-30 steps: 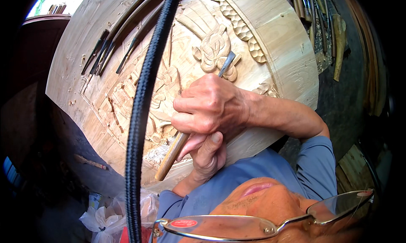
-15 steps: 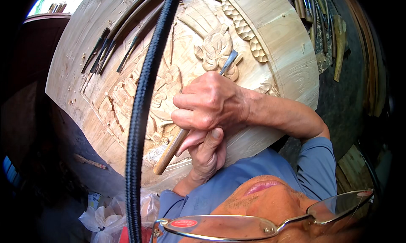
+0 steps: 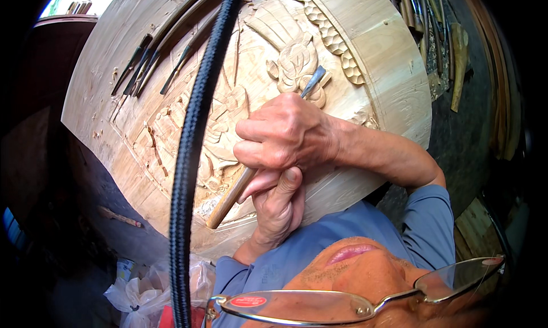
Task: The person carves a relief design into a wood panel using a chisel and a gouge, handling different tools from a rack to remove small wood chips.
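Filling most of the view is a large round pale wooden panel carved in relief (image 3: 365,48), lying tilted under both hands. Crossing it top to bottom is a thick black braided cord (image 3: 191,151). Clamping fully around a wooden-handled steel carving gouge (image 3: 228,201) are the fingers of the right hand (image 3: 285,137); the left hand (image 3: 279,211) is pressing up beneath it, thumb on the right hand. The gouge's long axis is running diagonally, handle toward lower left, blade tip toward upper right, touching the carved flower. Lying at lower left is a crumpled clear plastic bag (image 3: 142,291).
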Motion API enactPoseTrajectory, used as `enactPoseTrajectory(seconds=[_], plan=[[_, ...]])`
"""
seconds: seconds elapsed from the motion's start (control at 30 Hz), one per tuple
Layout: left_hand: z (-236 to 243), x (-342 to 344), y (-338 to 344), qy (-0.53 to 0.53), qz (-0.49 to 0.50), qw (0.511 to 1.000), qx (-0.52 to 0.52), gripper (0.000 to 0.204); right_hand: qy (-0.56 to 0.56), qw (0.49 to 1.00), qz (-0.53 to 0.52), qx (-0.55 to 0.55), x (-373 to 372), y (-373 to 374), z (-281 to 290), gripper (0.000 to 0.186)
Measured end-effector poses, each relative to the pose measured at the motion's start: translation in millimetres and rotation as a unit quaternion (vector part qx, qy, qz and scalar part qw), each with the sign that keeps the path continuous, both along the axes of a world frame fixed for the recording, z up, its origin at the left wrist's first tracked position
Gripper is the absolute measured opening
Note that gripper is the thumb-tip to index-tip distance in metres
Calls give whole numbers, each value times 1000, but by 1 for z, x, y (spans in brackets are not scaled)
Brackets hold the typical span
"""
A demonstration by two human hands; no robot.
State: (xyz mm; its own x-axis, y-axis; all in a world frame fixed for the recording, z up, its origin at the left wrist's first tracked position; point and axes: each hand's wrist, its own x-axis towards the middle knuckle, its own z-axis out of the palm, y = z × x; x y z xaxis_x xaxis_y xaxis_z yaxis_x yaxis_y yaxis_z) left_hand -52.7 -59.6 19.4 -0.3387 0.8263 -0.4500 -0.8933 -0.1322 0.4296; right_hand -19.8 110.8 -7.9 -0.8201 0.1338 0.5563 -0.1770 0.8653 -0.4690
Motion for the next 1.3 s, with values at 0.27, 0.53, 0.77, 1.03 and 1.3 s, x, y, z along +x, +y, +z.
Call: enactPoseTrajectory(seconds=[0.27, 0.53, 0.77, 1.03, 1.3], plan=[[1, 1, 2, 24, -4, 1000, -15, 55, -11, 1000, -3, 0, 2, 4, 0, 62], [-4, 9, 3, 75, 14, 997, -2, 56, 43, 995, 19, -86, 4, -4, 14, 59], [-2, 11, 2, 76, 20, 997, -2, 57, 30, 997, 27, -63, 4, -4, 10, 58], [-2, 12, 2, 81, 33, 996, -1, 58, 33, 998, 13, -47, 3, -3, 6, 55], [-2, 9, -2, 67, 36, 997, 1, 59, 14, 1000, 8, -24, 1, -2, 0, 50]])
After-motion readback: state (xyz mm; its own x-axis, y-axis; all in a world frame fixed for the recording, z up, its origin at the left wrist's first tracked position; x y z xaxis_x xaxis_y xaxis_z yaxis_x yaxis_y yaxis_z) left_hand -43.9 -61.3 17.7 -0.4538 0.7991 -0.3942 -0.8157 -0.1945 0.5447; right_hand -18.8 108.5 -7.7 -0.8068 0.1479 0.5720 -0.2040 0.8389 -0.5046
